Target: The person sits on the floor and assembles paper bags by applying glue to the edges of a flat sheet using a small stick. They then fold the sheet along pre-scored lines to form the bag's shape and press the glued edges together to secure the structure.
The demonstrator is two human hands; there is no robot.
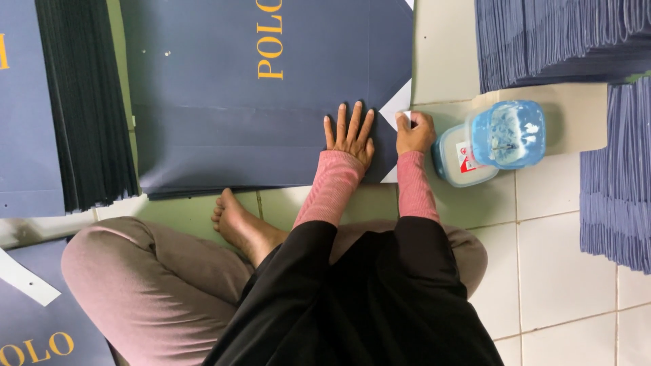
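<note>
Fingers spread wide, the left hand [350, 135] lay flat on the navy sheet [258, 102]; the right hand [414, 131] pinched its white corner flap [399, 108], beside a tub [468, 159].

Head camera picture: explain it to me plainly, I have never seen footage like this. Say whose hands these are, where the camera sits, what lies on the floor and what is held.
The single camera sits on a person's head and looks down, so you see their own crossed legs, bare foot and two hands. The person sits on a tiled floor.

The left hand lies flat, fingers spread, on a large dark blue sheet with gold lettering. The right hand pinches a white corner flap at that sheet's edge.

Beside the right hand stands a small plastic tub with a pale blue lid resting tilted on it. Stacks of blue sheets stand at the upper right, and a fanned dark stack lies at the left.
</note>
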